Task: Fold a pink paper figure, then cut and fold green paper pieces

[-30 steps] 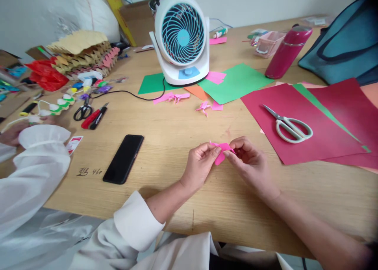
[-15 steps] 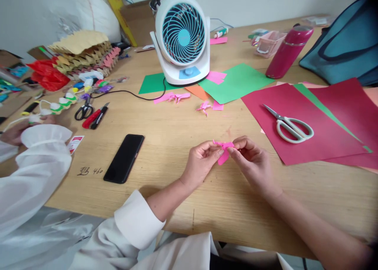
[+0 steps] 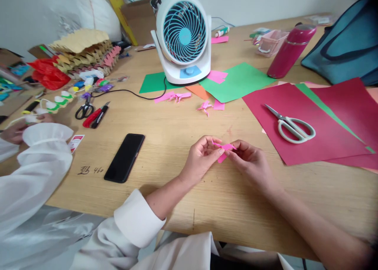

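A small folded piece of pink paper (image 3: 226,147) with thin twisted ends is held between my two hands, just above the wooden table. My left hand (image 3: 201,156) pinches its left side between thumb and fingers. On the other side my right hand (image 3: 251,161) grips it with thumb and fingertips, which cover part of the paper. Farther back on the table lie two similar cut and twisted pink paper pieces, one (image 3: 178,97) near the fan and another (image 3: 205,106) beside a small pink rectangle (image 3: 219,105).
White-handled scissors (image 3: 296,129) lie on red paper (image 3: 265,104) at the right. A black phone (image 3: 124,158) is left of my hands. Behind stand a white fan (image 3: 184,36) and a magenta flask (image 3: 291,51). At far left another person's hands (image 3: 14,131) hold a white-and-green strip.
My fingers have shifted slightly on the pink paper, and its lower flap has tilted a little. The other person's hands have moved slightly with their strip.
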A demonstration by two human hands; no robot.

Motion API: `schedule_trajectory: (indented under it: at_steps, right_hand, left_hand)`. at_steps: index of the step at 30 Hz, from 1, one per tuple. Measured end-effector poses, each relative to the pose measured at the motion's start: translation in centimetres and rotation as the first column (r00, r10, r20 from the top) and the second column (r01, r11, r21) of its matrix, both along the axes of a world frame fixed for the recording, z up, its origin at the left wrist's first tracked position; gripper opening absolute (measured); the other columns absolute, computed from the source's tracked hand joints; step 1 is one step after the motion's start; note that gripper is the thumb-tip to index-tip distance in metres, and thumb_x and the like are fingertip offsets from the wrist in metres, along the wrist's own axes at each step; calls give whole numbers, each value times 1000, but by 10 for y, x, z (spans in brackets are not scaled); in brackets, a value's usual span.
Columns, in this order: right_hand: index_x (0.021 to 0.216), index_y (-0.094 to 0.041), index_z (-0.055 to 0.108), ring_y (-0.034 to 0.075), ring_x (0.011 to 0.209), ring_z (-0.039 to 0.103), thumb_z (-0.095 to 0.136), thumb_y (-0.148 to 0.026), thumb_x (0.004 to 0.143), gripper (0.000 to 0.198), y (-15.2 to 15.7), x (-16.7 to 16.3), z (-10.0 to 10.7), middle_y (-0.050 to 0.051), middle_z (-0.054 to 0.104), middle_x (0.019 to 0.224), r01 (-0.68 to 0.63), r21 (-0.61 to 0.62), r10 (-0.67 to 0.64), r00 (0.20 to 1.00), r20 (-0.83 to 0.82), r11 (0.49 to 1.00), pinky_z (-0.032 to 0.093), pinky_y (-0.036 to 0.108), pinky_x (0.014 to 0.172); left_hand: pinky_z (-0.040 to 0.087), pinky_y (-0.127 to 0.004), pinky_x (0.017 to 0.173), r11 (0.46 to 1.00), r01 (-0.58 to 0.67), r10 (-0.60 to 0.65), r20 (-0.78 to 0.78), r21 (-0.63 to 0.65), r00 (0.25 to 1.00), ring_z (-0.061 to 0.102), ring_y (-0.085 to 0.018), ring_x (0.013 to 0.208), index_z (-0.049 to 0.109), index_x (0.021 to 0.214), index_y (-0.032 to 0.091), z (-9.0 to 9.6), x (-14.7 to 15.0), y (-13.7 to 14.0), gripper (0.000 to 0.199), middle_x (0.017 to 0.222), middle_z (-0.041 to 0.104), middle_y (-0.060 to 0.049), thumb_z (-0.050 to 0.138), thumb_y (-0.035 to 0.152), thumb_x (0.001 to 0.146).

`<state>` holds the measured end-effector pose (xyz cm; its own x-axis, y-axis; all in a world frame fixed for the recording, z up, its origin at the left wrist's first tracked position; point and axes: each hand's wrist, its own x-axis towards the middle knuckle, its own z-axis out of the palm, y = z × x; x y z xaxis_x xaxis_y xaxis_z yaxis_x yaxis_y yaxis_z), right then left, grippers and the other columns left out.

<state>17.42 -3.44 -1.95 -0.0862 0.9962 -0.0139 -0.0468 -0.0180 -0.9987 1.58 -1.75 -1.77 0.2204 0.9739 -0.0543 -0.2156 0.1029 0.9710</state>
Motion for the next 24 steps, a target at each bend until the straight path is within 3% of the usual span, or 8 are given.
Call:
schedule_trajectory:
  at_steps: [7,13,19,24]
  right_hand:
    - [80,-20,63,16,68,60,76,-49,77,32,0,2,5,2,66,74,-46,-75,52,996,76,996,47,28,63]
    - [83,-20,62,15,71,58,77,-44,77,29,1,3,-1,2,65,80,-75,-88,76,997,12,993,45,27,65]
    - [82,-19,57,13,67,50,68,-34,86,19,-2,4,5,0,58,74,-126,-20,128,976,174,992,39,26,60]
    - [82,-19,57,13,64,50,60,-28,89,12,-3,5,8,0,55,73,-158,25,144,944,297,987,38,26,56]
  left_hand:
    - [49,-26,79,982,86,-43,-243,168,969,63,-16,87,65,94,16,7,-8,7,18,94,68,-5,73,23,80]
    - [50,-27,79,987,57,-32,-159,149,987,64,-15,84,61,93,16,4,-6,4,17,91,67,-5,71,25,83]
    - [51,-27,77,979,201,-194,-121,46,974,68,-17,86,61,93,16,10,-9,9,19,92,70,-6,73,24,81]
    - [47,-29,81,940,308,-226,-405,148,886,65,-17,85,69,85,16,19,-19,15,7,87,71,-5,70,23,83]
